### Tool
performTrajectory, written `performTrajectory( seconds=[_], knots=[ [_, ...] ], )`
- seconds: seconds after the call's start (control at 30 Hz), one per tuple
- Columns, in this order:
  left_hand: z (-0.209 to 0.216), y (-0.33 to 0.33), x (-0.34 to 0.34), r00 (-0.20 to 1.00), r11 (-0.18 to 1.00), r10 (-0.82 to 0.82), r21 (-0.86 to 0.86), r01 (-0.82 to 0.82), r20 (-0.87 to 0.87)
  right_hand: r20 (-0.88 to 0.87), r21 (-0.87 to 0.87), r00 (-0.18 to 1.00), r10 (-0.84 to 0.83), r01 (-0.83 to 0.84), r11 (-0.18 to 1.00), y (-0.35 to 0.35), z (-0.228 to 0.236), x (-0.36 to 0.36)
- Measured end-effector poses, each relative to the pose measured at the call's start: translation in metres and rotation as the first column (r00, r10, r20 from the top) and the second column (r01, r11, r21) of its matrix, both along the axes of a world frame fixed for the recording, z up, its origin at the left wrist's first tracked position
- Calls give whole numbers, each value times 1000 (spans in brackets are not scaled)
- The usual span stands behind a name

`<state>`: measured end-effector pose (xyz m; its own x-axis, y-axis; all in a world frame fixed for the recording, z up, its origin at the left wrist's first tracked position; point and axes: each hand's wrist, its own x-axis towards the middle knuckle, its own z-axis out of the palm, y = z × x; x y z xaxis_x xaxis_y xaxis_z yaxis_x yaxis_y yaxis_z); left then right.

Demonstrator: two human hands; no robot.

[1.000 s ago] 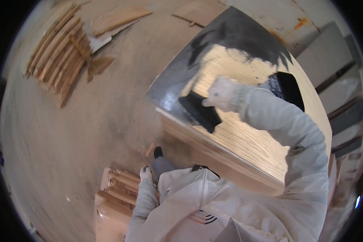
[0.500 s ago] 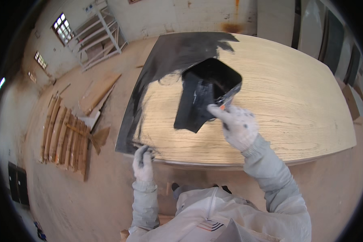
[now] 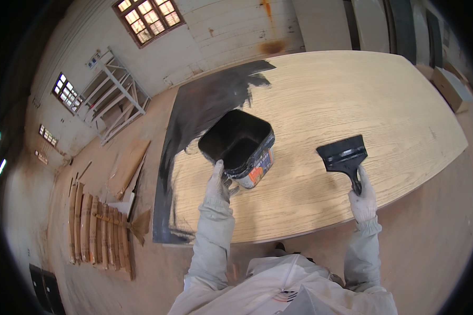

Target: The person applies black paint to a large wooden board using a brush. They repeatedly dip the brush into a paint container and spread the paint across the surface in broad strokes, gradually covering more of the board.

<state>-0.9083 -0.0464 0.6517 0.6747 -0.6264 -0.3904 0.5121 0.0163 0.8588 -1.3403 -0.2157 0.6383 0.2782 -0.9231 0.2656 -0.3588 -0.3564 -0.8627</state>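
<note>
My left hand (image 3: 217, 185), in a white glove, grips the near rim of a squarish plastic bucket (image 3: 253, 172). The bucket is tilted, its inside smeared black and a coloured label on its outer wall. In my gloved right hand (image 3: 363, 200) is the handle of a wide black scraper (image 3: 343, 153), its blade pointing away from me over the board. Below both lies a large pale wood-grain board (image 3: 383, 100). A dark grey coating (image 3: 207, 97) covers its far left part and runs down the left edge, with ragged streaks at its border.
On the floor to the left lie several brown wrapped rolls (image 3: 97, 228) and a flat brown panel (image 3: 129, 168). A metal rack (image 3: 115, 97) stands by the far left wall. Tall panels (image 3: 326, 23) lean at the back right, near a cardboard box (image 3: 451, 90).
The bucket has gone from my right hand to my left, which has left the board's near edge. My right hand has moved right with the scraper, now clear of the bucket. The view has shifted.
</note>
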Motion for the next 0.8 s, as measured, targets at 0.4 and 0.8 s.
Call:
performTrajectory(
  seconds=[0.4,0.8],
  knots=[
    [13,-30,-16,993,974,-117,-198,110,-26,264,484,920,-290,133,865,-27,-3,-39],
    [7,-132,-101,966,934,-249,-280,221,-68,560,576,801,-214,-190,795,-131,52,-109]
  ],
)
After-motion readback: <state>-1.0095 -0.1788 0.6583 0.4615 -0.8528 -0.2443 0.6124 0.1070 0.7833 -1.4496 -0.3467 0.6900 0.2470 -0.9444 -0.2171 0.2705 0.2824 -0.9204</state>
